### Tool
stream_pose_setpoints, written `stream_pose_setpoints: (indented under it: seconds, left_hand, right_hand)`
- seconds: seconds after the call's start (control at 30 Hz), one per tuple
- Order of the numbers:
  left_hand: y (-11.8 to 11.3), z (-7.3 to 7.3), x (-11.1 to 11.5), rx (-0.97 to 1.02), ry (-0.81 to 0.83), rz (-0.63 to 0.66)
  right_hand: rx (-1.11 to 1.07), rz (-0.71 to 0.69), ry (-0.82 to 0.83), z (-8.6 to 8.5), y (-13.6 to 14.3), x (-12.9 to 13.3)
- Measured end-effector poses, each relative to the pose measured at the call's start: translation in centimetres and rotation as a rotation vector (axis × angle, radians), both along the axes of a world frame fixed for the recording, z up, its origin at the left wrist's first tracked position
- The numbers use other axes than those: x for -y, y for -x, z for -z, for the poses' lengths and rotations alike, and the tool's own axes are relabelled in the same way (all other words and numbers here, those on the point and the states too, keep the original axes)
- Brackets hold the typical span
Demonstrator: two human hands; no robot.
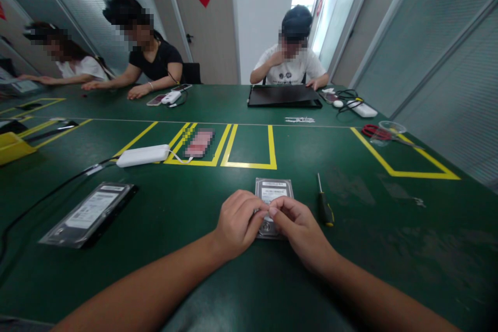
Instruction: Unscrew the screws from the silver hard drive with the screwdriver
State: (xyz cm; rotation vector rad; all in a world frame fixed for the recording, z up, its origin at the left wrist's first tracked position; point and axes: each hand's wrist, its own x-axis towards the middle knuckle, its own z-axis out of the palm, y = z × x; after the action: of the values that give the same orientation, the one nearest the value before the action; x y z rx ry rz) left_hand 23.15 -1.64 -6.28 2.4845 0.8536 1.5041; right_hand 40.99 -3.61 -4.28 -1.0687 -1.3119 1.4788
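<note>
A silver hard drive [273, 185] with a white label lies flat on the green table in front of me. Over its middle, my left hand [241, 218] and my right hand [293, 220] meet, fingertips pinched together. Whatever sits between the fingertips is too small or too hidden to name. The fingers cover part of the drive's label. To the right of my right hand lies a screwdriver [324, 207] with a black and yellow handle, its shaft pointing away from me. Farther left, a larger drive [91, 212] with a white label rests on the table.
A white power bank [143, 155] with a black cable lies at the left, wired to a phone [200, 142]. Small metal bits [419, 202] are at the right, with red-handled scissors [377, 133] and a clear lid [392, 126] behind. Several people sit across the table, one with a black panel [285, 96].
</note>
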Motion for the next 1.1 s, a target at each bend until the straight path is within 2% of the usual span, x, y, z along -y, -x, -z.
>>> stream_pose_setpoints:
  seconds: [0.33, 0.63, 0.93, 1.03, 1.1]
  left_hand:
    - [-0.3, -0.3, 0.3, 0.071, 0.04, 0.008]
    - [-0.4, -0.4, 0.8, 0.157, 0.153, 0.011]
    - [-0.1, -0.7, 0.5, 0.06, 0.162, 0.032]
    - [0.3, -0.8, 0.1, 0.023, 0.185, 0.036]
    - [0.7, -0.8, -0.3, -0.006, 0.211, 0.025]
  right_hand:
    - [0.039, -0.047, -0.02, -0.4, -0.2, 0.2]
    - [0.019, -0.078, -0.023, -0.1, -0.4, 0.1]
    - [0.079, -0.046, -0.056, -0.1, -0.3, 0.2]
    - [0.186, -0.006, -0.168, 0.0, -0.5, 0.5]
    - [0.343, 0.013, -0.365, 0.2, -0.7, 0.7]
